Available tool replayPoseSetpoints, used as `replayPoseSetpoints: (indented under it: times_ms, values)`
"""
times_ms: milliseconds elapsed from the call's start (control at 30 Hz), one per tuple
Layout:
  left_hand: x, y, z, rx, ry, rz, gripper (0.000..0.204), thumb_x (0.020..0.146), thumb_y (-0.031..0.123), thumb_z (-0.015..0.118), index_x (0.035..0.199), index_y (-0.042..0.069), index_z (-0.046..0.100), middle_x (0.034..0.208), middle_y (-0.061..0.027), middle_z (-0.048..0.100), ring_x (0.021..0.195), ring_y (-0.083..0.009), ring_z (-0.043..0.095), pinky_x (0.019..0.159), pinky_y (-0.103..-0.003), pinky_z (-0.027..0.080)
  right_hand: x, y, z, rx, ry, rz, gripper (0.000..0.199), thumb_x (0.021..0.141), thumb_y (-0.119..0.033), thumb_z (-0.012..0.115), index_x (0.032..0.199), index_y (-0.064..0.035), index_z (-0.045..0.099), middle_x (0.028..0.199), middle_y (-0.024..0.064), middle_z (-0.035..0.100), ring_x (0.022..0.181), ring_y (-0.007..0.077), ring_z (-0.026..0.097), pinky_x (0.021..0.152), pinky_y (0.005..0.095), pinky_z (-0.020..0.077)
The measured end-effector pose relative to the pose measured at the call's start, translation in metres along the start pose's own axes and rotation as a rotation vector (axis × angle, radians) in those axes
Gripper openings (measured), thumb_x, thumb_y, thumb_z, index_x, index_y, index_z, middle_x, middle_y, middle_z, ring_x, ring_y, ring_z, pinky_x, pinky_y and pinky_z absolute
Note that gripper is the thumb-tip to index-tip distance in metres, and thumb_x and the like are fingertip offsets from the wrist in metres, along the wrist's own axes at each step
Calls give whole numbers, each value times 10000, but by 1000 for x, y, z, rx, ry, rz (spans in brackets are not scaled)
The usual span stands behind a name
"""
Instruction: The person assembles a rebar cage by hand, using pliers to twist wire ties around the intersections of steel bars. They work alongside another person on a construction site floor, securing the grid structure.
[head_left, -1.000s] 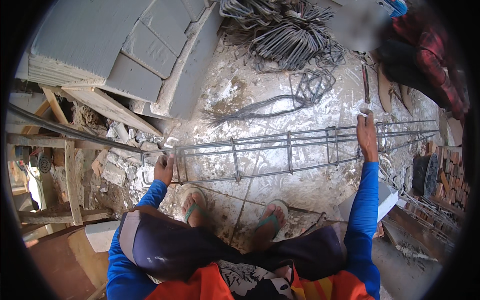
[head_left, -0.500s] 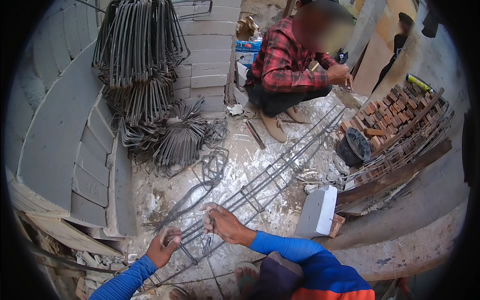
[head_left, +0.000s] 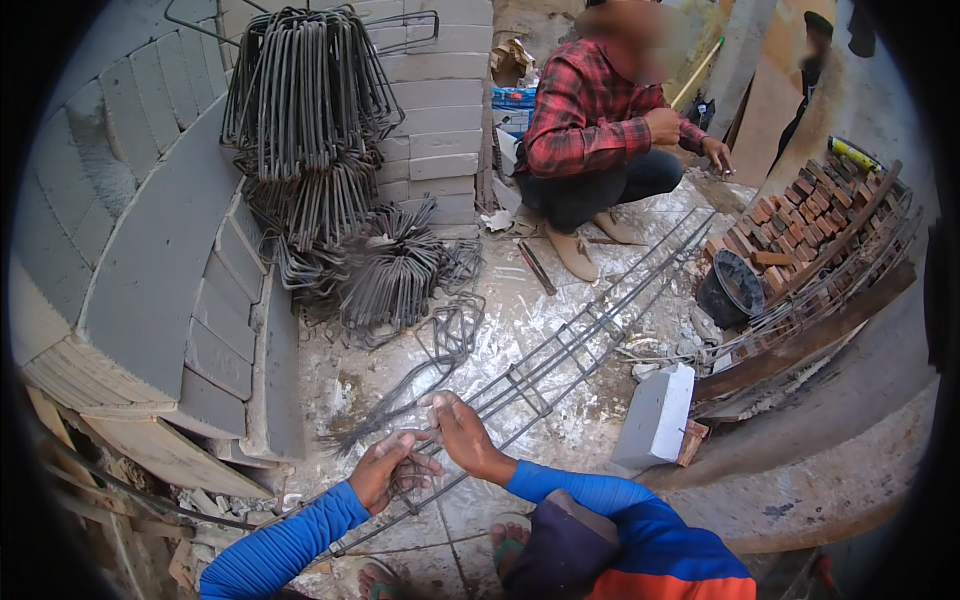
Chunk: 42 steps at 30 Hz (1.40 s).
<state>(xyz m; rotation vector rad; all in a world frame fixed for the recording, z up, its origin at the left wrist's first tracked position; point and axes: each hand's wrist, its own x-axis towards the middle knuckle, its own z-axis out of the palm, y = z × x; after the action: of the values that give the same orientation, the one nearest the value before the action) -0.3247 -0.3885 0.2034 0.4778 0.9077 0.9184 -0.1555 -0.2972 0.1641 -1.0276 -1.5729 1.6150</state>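
Observation:
Just above a long rebar cage (head_left: 545,385) on the floor, my two hands come together, fingertips almost meeting. My right hand (head_left: 465,438) is closed in a pinch, its index finger and thumb pointing left. Beside it, my left hand (head_left: 388,472) has thumb and index finger drawn together toward the right fingertips, its other fingers curled loosely. Anything thin between the fingers is too small to make out. A bundle of thin dark tie wire (head_left: 375,420) lies on the floor beyond my left hand.
Bent steel stirrups (head_left: 310,95) are heaped against grey blocks (head_left: 440,95). Ahead squats a person in a red checked shirt (head_left: 580,110). To the right are a black bucket (head_left: 730,288), stacked bricks (head_left: 790,225) and a white block (head_left: 655,415). Pincers (head_left: 537,268) lie on the floor.
My left hand has moved right and up to meet my right hand; they were apart before. The view has shifted slightly. The squatting person's hands have moved apart.

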Motion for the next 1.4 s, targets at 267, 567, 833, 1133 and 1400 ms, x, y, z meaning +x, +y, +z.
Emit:
replayPoseSetpoints:
  times_ms: [267, 567, 833, 1133, 1400]
  values:
    - [-5, -8, 5, 369, 85, 71, 290, 973, 216, 695, 1173, 42, 578, 947, -90, 698, 809, -128, 651, 687, -270, 493, -1, -27, -2, 416, -116, 161, 349, 1102, -337, 405, 1180, -16, 518, 850, 21, 482, 672, 93, 456, 566, 256, 440]
    - [-1, -16, 6, 545, 126, -21, 241, 974, 240, 694, 1091, 57, 590, 829, -3, 612, 720, -89, 589, 620, -258, 476, 0, -21, -4, 483, -147, 194, 360, 1098, -350, 413, 1188, -16, 512, 840, 36, 519, 703, 119, 498, 611, 299, 496]
    - [-1, -12, 12, 567, 142, -34, 248, 1028, 280, 605, 1122, 52, 584, 818, 0, 582, 712, -100, 573, 624, -252, 466, -1, -22, -15, 501, -212, 128, 493, 1091, -449, 368, 1181, 6, 536, 849, 43, 554, 730, 123, 543, 657, 303, 545]
    - [-10, -2, 27, 442, 66, 29, 345, 1077, 364, 490, 1097, 41, 607, 686, 15, 481, 615, -76, 455, 539, -246, 365, 0, -36, -33, 629, -280, 162, 429, 1085, -378, 441, 1186, 19, 568, 945, 70, 583, 779, 140, 596, 745, 286, 548]
    - [-7, 3, 23, 126, -110, -116, 319, 1087, 332, 469, 1138, 35, 573, 692, 28, 395, 599, -72, 365, 511, -241, 325, 9, -22, -66, 714, -520, -13, 332, 1050, -275, 543, 1193, 23, 573, 1095, 125, 621, 962, 240, 675, 853, 420, 587]
